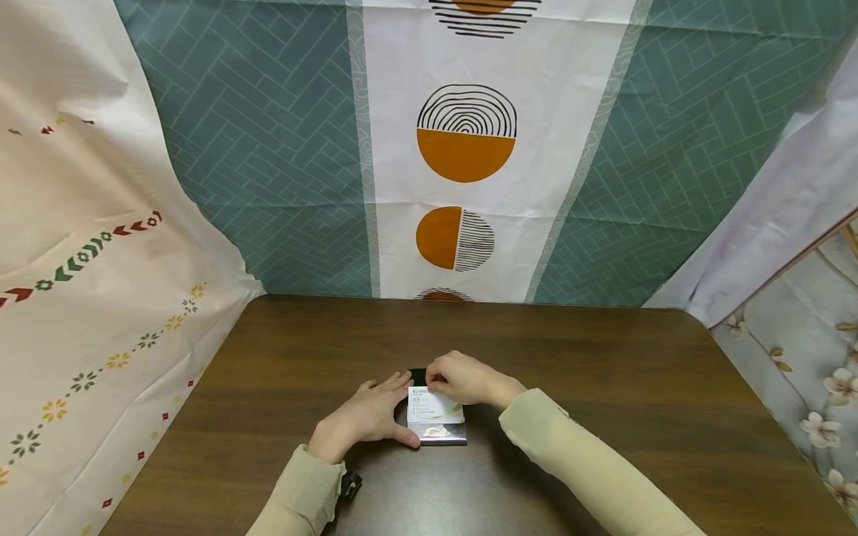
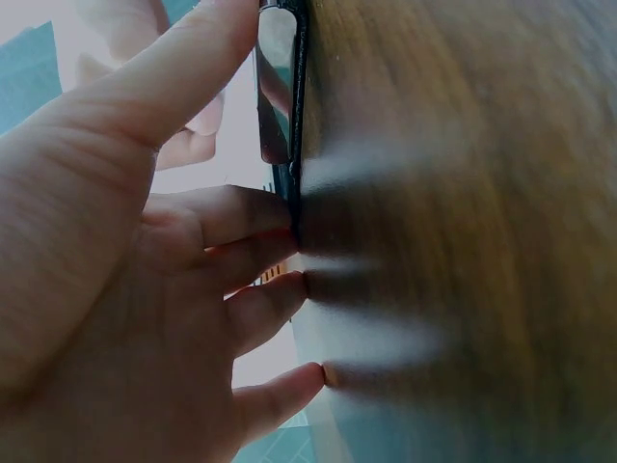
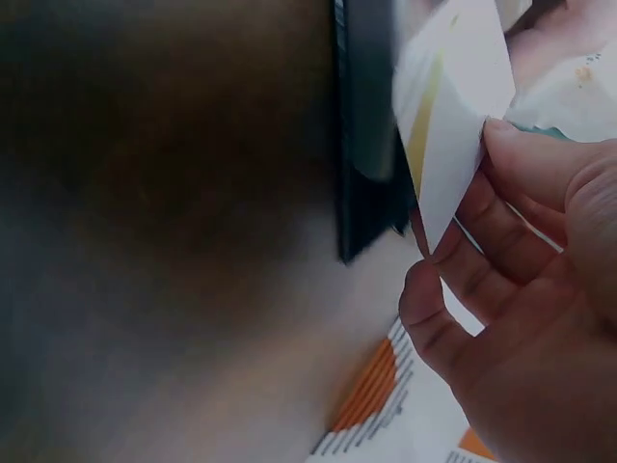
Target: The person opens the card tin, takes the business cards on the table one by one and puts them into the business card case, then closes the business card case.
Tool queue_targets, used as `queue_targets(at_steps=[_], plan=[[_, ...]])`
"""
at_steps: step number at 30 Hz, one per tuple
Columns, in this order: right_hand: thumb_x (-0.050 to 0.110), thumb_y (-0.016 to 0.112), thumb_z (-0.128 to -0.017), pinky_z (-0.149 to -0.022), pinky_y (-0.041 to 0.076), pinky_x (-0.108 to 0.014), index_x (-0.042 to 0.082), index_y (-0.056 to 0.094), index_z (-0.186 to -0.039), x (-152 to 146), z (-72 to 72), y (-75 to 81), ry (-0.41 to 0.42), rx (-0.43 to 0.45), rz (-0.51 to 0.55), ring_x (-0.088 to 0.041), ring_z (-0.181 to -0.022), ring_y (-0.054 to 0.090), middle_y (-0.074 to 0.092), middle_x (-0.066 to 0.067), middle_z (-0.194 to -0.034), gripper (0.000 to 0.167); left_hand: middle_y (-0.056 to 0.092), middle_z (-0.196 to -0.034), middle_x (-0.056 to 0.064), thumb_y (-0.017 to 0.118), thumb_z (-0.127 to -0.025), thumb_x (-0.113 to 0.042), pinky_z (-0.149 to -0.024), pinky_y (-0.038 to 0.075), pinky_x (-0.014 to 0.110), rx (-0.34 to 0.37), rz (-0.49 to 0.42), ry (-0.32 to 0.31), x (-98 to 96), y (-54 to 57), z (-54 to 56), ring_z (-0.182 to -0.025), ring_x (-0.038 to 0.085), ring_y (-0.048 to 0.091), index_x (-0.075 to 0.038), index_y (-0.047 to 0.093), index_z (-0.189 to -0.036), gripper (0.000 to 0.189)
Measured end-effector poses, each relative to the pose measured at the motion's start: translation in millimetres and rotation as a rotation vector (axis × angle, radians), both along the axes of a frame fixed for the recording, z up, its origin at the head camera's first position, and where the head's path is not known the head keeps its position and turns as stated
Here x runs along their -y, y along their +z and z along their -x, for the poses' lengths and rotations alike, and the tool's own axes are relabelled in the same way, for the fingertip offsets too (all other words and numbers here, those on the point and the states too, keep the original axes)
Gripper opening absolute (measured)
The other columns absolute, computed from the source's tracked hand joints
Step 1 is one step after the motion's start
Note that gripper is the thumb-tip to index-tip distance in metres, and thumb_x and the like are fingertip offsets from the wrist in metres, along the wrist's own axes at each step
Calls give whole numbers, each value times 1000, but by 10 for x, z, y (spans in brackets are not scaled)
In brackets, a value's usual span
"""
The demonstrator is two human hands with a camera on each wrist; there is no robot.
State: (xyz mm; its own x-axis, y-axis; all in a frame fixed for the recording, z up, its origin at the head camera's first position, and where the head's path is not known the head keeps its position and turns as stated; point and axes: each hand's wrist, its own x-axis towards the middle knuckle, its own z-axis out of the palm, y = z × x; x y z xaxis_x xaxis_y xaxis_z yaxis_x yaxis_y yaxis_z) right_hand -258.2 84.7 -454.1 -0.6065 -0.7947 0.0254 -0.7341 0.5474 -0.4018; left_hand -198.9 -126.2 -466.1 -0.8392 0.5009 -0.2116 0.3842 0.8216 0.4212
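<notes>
A flat case, which looks like a business card holder (image 1: 450, 432), lies on the table, with a shiny silver near part and a black far part. Above it is a white business card (image 1: 432, 406) with small print and a yellow-green curve. My right hand (image 1: 469, 378) pinches this card by its far edge; in the right wrist view the card (image 3: 453, 125) is tilted up between thumb and fingers. My left hand (image 1: 365, 417) rests along the case's left side, thumb at the near corner, fingers (image 2: 275, 309) extended with tips on the table.
A small black object (image 1: 350, 485) lies beside the left sleeve, partly hidden by it. The brown wooden table (image 1: 603, 417) ends at a patterned curtain (image 1: 462, 223) at the back. Cloths hang along the left and right sides.
</notes>
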Motion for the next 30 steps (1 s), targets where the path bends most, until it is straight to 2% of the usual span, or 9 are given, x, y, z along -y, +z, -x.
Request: queue_targets(at_steps=[4, 17, 23, 30], plan=[[12, 66, -94, -64, 47, -22, 14, 70, -86, -4, -29, -53, -16, 17, 3, -4, -68, 54, 63, 9, -80, 10, 27, -158, 11, 78, -72, -60, -112, 18, 56, 5, 1, -8, -3, -5, -6, -146, 29, 22, -3, 39, -149, 103], [11, 68, -92, -63, 46, -20, 16, 71, -82, -10, -112, -177, -24, -25, 3, -3, -66, 52, 60, 13, -74, 12, 27, -158, 11, 77, -72, -60, -112, 18, 57, -1, 5, -10, -5, -16, 0, -146, 29, 21, -1, 38, -149, 104], [12, 68, -92, -65, 47, -20, 15, 73, -84, -10, -166, -169, -49, -2, 14, -3, -67, 53, 62, 13, -76, 10, 26, -159, 11, 77, -72, -61, -112, 18, 56, 2, 9, -10, -9, -26, 1, -146, 28, 21, -2, 38, -149, 105], [15, 69, -93, -71, 50, -22, 15, 75, -89, -25, -207, -162, -40, -4, 28, -2, -74, 57, 67, 9, -84, 8, 26, -159, 11, 77, -72, -62, -112, 18, 56, -4, 9, -11, 3, -17, 2, -146, 28, 21, -2, 37, -150, 106]])
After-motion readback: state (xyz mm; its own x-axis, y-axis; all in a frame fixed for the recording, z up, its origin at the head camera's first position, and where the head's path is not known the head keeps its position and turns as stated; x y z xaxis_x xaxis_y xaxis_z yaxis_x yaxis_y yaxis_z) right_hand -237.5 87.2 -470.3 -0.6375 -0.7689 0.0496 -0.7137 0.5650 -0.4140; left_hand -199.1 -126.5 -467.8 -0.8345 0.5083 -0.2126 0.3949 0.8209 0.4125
